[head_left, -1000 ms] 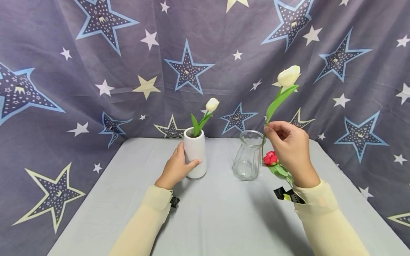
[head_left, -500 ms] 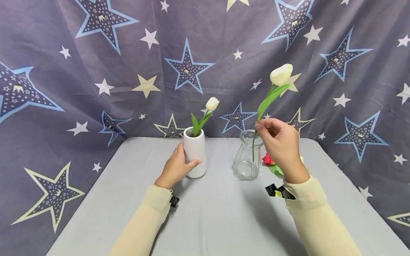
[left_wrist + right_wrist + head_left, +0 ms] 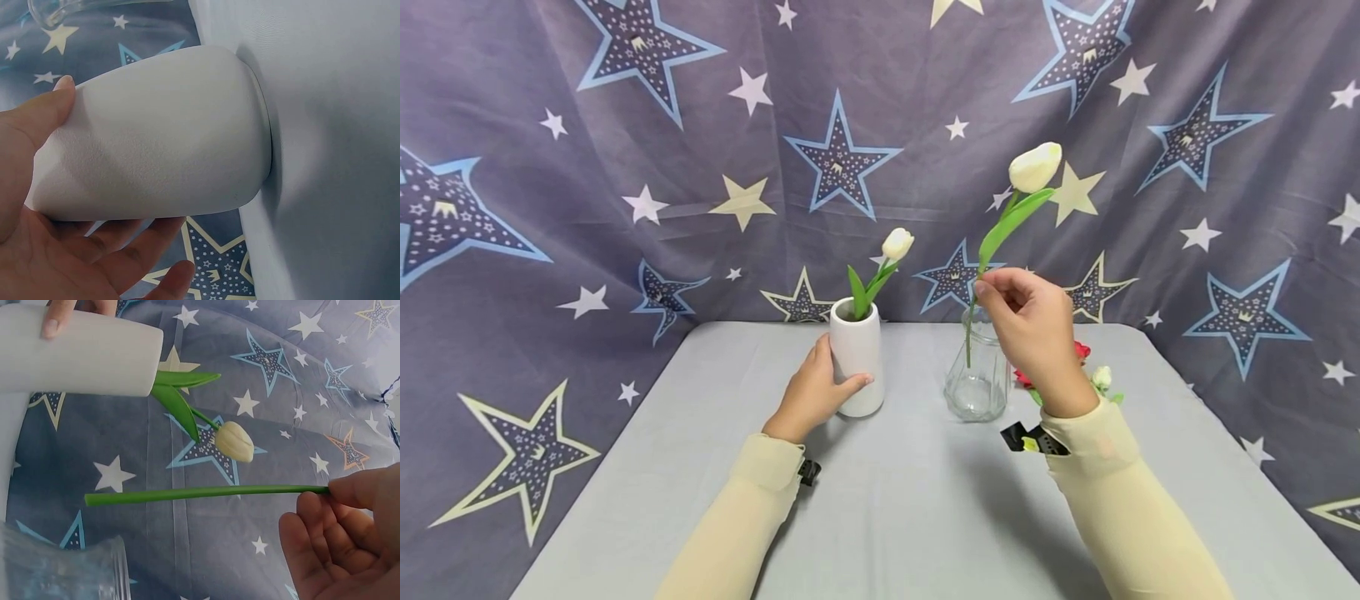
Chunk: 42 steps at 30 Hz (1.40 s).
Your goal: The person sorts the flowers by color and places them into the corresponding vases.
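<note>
My left hand point(image 3: 811, 393) holds the upright white vase point(image 3: 857, 362) on the table, thumb on one side and fingers round the other. A white tulip point(image 3: 897, 244) with green leaves leans out of its mouth. Thumb and fingers of my right hand point(image 3: 1036, 337) pinch the green stem point(image 3: 194, 493) of another white tulip point(image 3: 1035, 167), its bloom above the hand. From the head, that stem overlaps the clear glass vase point(image 3: 973, 392). In the right wrist view, the stem's lower end is apart from the glass rim point(image 3: 120, 569), outside the mouth.
Behind my right forearm lie red flowers point(image 3: 1082, 352) and a small white bud point(image 3: 1102, 377) with green leaves, partly hidden. A pale grey cloth covers the table point(image 3: 895, 517). A star-patterned curtain point(image 3: 700, 167) hangs behind and along both sides.
My right hand has moved left and slightly up with the tulip, from right of the glass vase to in front of its mouth. My left hand and the white vase stay still.
</note>
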Available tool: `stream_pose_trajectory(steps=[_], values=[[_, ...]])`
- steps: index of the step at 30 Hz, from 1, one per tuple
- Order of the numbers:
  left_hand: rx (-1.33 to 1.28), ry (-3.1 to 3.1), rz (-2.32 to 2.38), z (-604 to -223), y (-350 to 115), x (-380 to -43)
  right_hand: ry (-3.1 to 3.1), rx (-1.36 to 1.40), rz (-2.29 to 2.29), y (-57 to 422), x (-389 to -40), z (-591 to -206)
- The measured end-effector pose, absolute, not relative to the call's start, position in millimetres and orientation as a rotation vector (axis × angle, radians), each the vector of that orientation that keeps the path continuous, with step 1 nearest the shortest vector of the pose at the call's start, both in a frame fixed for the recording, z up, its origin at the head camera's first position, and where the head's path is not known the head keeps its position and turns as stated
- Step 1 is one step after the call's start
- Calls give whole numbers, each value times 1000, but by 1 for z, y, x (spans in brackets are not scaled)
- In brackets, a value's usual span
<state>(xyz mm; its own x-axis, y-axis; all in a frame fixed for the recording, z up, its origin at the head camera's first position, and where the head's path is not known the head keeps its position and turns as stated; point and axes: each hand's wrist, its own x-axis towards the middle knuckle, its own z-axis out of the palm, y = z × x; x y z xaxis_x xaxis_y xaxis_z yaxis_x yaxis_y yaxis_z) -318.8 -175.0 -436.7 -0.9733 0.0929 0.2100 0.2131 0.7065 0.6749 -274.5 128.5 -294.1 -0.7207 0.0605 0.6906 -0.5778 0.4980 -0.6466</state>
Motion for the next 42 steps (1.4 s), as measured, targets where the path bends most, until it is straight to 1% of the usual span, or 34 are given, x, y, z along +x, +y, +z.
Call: stream_pose_trajectory(steps=[11, 20, 29, 36, 42], values=[[-257, -2742, -1103, -436, -174, -319, -1973, 485, 1270, 107, -279, -290], [-252, -2750, -1105, -435, -174, -318, -1902, 526, 1292, 85, -258, -271], [-254, -2745, -1100, -437, -175, -318, -1802, 562, 1389, 74, -259, -276], [-252, -2746, -1112, -437, -177, -319, -1718, 536, 1552, 76, -282, -295], [-249, -2743, -1123, -437, -175, -319, -1658, 507, 1617, 73, -279, -296]])
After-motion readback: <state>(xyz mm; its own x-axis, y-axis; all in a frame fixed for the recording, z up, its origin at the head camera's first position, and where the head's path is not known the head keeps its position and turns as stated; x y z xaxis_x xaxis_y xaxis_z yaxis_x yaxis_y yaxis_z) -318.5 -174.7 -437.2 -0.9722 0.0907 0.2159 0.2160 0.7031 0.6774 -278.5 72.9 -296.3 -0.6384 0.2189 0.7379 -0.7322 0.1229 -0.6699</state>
